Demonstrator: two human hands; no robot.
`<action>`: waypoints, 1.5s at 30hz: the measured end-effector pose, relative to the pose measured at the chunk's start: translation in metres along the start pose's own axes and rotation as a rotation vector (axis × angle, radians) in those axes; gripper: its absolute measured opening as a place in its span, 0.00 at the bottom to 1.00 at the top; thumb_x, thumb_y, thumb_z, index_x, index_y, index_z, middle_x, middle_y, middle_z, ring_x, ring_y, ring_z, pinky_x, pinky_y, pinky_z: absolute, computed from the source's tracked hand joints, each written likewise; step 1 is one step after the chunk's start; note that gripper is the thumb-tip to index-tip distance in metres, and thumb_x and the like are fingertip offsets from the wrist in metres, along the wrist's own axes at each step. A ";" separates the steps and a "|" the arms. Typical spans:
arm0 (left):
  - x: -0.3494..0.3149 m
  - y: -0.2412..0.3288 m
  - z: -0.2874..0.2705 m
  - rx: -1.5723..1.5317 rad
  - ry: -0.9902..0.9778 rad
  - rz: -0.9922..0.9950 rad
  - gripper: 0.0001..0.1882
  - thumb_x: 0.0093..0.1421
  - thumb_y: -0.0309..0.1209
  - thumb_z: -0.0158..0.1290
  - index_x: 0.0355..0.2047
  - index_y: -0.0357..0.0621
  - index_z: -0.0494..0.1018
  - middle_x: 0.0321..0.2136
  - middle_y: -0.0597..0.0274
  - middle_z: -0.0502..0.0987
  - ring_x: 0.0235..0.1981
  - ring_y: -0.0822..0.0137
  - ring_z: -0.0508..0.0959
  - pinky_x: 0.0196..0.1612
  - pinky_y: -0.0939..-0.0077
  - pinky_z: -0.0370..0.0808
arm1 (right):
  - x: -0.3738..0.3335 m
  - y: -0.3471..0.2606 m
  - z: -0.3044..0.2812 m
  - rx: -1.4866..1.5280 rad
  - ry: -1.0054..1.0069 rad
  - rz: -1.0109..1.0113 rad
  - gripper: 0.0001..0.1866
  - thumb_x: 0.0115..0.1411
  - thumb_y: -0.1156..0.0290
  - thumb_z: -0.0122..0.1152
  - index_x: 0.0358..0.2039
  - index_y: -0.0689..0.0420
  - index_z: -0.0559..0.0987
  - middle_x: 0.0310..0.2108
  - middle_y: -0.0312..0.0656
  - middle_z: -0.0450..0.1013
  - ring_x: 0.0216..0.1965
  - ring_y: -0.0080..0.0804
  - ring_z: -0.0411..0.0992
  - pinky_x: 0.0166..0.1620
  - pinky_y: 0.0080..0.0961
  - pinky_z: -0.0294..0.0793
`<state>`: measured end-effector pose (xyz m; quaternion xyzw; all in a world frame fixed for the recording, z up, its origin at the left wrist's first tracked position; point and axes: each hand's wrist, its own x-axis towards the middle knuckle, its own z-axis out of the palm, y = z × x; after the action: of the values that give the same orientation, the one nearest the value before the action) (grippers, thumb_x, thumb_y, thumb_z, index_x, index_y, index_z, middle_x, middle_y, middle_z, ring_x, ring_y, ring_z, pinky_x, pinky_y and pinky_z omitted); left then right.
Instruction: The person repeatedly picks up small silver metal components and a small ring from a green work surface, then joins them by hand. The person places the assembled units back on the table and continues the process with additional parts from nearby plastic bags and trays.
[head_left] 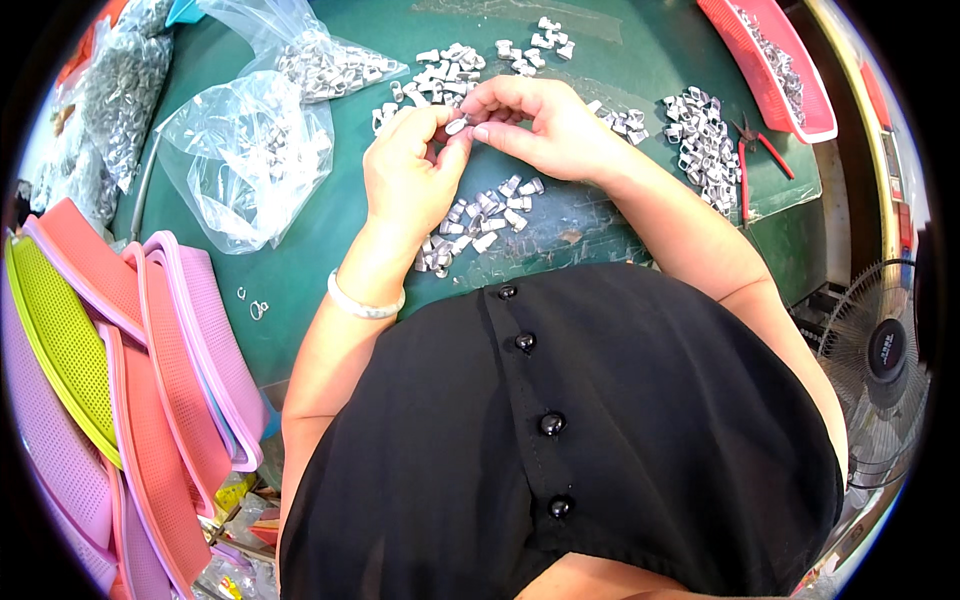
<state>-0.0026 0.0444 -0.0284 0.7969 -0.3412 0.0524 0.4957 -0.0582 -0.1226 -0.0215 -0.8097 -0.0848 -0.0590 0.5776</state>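
Note:
My left hand (408, 165) and my right hand (550, 128) meet over the green table (590, 235), fingertips pinched together around a small silver metal piece (457, 125). It looks like a ring-shaped fitting, though the fingers cover much of it. A pile of similar metal pieces (485, 218) lies just below my hands, beside my left wrist. More loose pieces (448, 70) spread beyond my fingers, and a few others (625, 124) sit partly behind my right wrist. My left wrist wears a pale bangle (362, 303).
Right of my right forearm lie a heap of metal pieces (704, 140) and red-handled pliers (744, 180), near a pink basket (822, 118). Clear plastic bags (220, 185) of pieces lie at left. Stacked plastic baskets (170, 370) fill the left; a fan (880, 375) stands at right.

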 end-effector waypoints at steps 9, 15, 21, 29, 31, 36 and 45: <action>-0.003 0.000 -0.001 0.073 0.030 0.132 0.09 0.44 0.24 0.59 0.28 0.43 0.74 0.22 0.63 0.72 0.21 0.66 0.73 0.24 0.75 0.70 | -0.002 -0.003 -0.003 -0.045 0.019 -0.064 0.09 0.55 0.76 0.59 0.37 0.61 0.76 0.31 0.37 0.75 0.33 0.22 0.71 0.38 0.20 0.70; -0.004 0.001 -0.001 -0.026 0.015 0.085 0.10 0.44 0.21 0.59 0.30 0.41 0.75 0.23 0.63 0.73 0.20 0.71 0.73 0.22 0.78 0.69 | -0.002 -0.004 -0.002 -0.107 0.030 -0.086 0.07 0.54 0.76 0.59 0.35 0.60 0.76 0.30 0.37 0.75 0.32 0.23 0.72 0.37 0.20 0.70; -0.004 -0.010 0.000 -0.255 -0.028 0.017 0.13 0.45 0.20 0.60 0.33 0.39 0.76 0.22 0.66 0.72 0.19 0.78 0.67 0.22 0.85 0.65 | -0.003 -0.009 -0.003 -0.210 0.043 -0.221 0.03 0.53 0.77 0.59 0.30 0.59 0.75 0.28 0.38 0.74 0.30 0.28 0.72 0.35 0.21 0.70; -0.005 -0.013 0.002 -0.344 -0.033 -0.036 0.12 0.46 0.21 0.61 0.34 0.40 0.77 0.21 0.69 0.71 0.19 0.81 0.66 0.22 0.87 0.64 | -0.004 -0.010 0.000 -0.191 0.071 -0.252 0.05 0.51 0.75 0.60 0.30 0.59 0.76 0.27 0.41 0.74 0.27 0.29 0.73 0.31 0.22 0.71; -0.005 -0.013 0.001 -0.339 -0.038 -0.037 0.13 0.46 0.21 0.61 0.34 0.40 0.76 0.21 0.69 0.71 0.19 0.81 0.66 0.22 0.87 0.64 | -0.004 -0.010 -0.001 -0.164 0.064 -0.235 0.05 0.52 0.75 0.60 0.30 0.59 0.75 0.26 0.39 0.74 0.27 0.26 0.72 0.30 0.21 0.71; -0.006 -0.010 -0.001 -0.370 -0.051 -0.061 0.13 0.47 0.22 0.61 0.35 0.39 0.76 0.21 0.69 0.71 0.20 0.81 0.67 0.23 0.88 0.65 | -0.005 -0.008 -0.004 -0.017 0.010 -0.083 0.04 0.57 0.75 0.56 0.31 0.61 0.74 0.28 0.35 0.72 0.31 0.21 0.68 0.37 0.19 0.68; -0.008 -0.003 -0.006 -0.721 -0.170 -0.360 0.08 0.56 0.23 0.53 0.37 0.34 0.74 0.28 0.64 0.76 0.24 0.82 0.70 0.26 0.89 0.67 | -0.004 -0.010 -0.005 0.025 0.001 -0.014 0.06 0.58 0.72 0.55 0.32 0.61 0.75 0.28 0.33 0.71 0.31 0.17 0.66 0.36 0.17 0.67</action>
<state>-0.0048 0.0543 -0.0308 0.6207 -0.2326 -0.2239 0.7145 -0.0645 -0.1242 -0.0111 -0.8019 -0.0907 -0.0622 0.5873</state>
